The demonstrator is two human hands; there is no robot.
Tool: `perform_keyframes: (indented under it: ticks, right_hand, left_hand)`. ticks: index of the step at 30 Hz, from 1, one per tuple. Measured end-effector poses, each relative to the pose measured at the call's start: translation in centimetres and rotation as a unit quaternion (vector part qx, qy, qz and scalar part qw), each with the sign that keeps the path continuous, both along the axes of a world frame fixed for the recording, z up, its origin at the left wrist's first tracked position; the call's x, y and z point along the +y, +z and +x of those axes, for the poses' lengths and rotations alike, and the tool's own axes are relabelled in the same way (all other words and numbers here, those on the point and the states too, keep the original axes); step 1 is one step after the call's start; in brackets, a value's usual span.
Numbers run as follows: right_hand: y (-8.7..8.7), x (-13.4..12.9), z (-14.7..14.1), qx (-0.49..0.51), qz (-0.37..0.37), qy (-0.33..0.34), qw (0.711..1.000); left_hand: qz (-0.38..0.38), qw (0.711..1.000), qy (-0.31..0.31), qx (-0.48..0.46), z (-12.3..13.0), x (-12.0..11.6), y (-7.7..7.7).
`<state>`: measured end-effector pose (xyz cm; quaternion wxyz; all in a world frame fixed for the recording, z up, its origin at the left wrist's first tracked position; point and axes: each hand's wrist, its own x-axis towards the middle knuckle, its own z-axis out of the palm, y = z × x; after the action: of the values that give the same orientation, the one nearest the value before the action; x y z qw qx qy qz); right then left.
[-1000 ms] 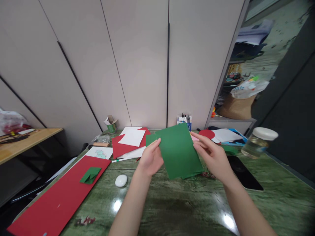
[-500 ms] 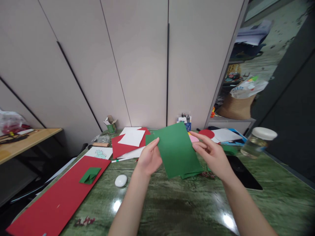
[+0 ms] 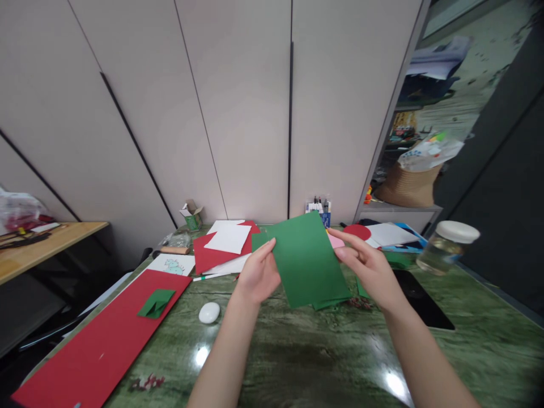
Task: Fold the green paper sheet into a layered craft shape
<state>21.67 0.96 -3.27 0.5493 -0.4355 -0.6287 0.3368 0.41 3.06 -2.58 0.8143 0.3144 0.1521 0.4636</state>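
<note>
Green card (image 3: 308, 260): plain dark green sheet, flat, tilted w/ far edge up, held off the bench. Left grip pinches its left edge, right grip its right edge. More green sheets peek out under its near right corner.

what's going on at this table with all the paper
A person holds a stack of green paper sheets above a green marble table, left hand on its left edge, right hand on its right. A long red sheet with a small folded green piece lies to the left.
</note>
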Motion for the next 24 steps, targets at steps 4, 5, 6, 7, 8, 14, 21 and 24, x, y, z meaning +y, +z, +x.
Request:
perform_keyframes:
  ticks: [4,5,6,7,8,14,21,24]
  right_hand:
    - [-0.1,0.2,0.2,0.066,-0.006,0.041,0.997]
    - [-0.1,0.2,0.0,0.068,-0.001,0.051,0.996]
    - [0.0,0.1,-0.1,0.062,0.006,0.063,0.996]
    - [0.0,0.0,-0.4,0.053,0.014,0.079,0.995]
    - [0.0,-0.1,-0.6,0.04,0.021,0.097,0.994]
    - [-0.3,-0.3,-1.8,-0.024,-0.007,0.127,0.992]
    - [-0.6,-0.3,-2.0,-0.046,0.002,0.079,0.996]
    - [-0.8,-0.3,-2.2,-0.064,0.002,0.061,0.996]
  left_hand:
    - [-0.031,0.999,-0.013,0.006,0.3,0.0,-0.2]
    - [-0.034,0.999,-0.032,-0.003,0.5,-0.1,-0.2]
    - [-0.037,0.998,-0.057,-0.013,0.7,-0.2,-0.2]
    - [-0.042,0.995,-0.088,-0.019,1.0,-0.4,-0.2]
    - [-0.048,0.991,-0.123,-0.022,1.3,-0.7,-0.3]
    - [-0.098,0.98,-0.172,-0.023,3.4,-2.1,-1.2]
    - [-0.14,0.972,-0.187,-0.037,4.4,-1.9,-2.6]
    - [-0.14,0.971,-0.19,-0.028,4.5,-1.7,-2.4]
